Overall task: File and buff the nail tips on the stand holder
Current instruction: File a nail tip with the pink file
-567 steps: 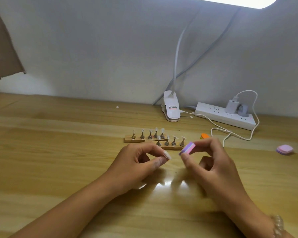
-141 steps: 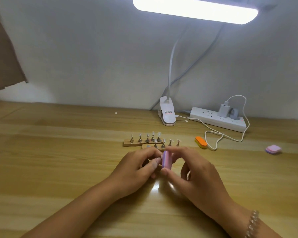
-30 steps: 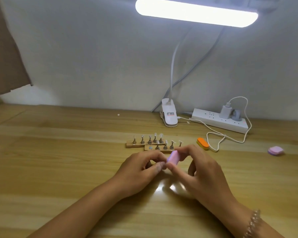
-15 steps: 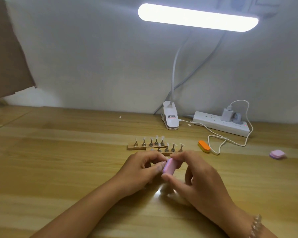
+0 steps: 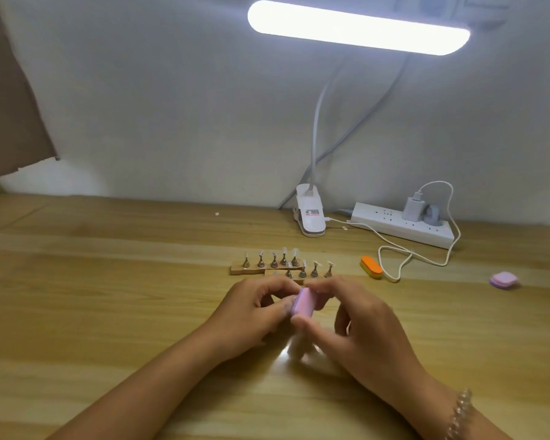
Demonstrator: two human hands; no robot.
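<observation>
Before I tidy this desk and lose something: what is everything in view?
stand holder: two strips, wooden, mid-table
nail tips: several, pale, on its pegs
buffer block: one, pink, in right hand
orange buffer: one, right of holder
pink pad: one, table's far right
clip lamp: one, white, lit, back edge
power strip: one, white, back right, charger plugged in
table: one, wooden
bracelet: one, beaded, right wrist
left hand: curled beside block, contents hidden
right hand: pinches block
</observation>
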